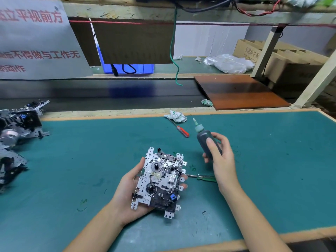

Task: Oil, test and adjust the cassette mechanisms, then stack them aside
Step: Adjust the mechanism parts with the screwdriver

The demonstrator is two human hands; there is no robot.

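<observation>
At the far left edge of the green table (72, 151) lies a pile of cassette mechanisms (16, 135), metal frames tangled together, one with a round silver motor showing.

Toward the middle, the left hand (131, 190) comes in from the lower edge with the forearm angled up and to the right. Its palm faces up and cradles a cassette mechanism (161, 180) above the table: the thumb lies along the left edge of the metal plate, and the fingers (183, 186) reach underneath, their tips showing past the right edge. The mechanism lies gear side up, tilted slightly, with a small blue part near its lower right corner.

Just right of it, a green-handled screwdriver (203, 177) rests flat on the table, partly hidden behind the right wrist. Farther back, a red-handled screwdriver (181, 130) lies beside a crumpled rag (175, 116).

The right hand (220, 157) rises from the lower right, wrist bent, fingers and thumb wrapped around a dark oil bottle (205, 140). The bottle is held nearly upright, its green nozzle pointing up and slightly left, off to the upper right of the mechanism and not touching it.
</observation>
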